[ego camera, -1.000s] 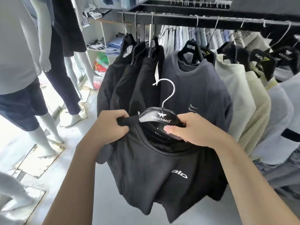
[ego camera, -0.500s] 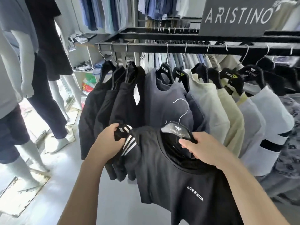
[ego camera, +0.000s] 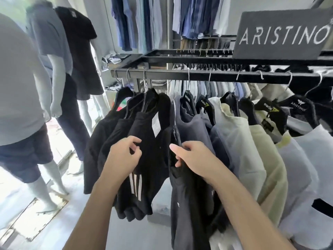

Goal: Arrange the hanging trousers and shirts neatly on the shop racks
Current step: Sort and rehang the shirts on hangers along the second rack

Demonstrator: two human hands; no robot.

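So the black shirt (ego camera: 187, 195) isn't facing front anymore: it's turned edge-on and lifted into the gap beside the navy sweatshirt (ego camera: 194, 129). The left hand (ego camera: 122, 157) left its shoulder and now holds the striped black top (ego camera: 144, 159) aside.

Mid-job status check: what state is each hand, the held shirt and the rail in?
Left hand: fingers curled against striped black garment, grip unclear.
Right hand: grips black shirt at its collar.
Black shirt: held up between hanging garments; hook blurred, not clearly on rail.
Navy sweatshirt: hanging on rail.
Rail: carrying hangers along its length.
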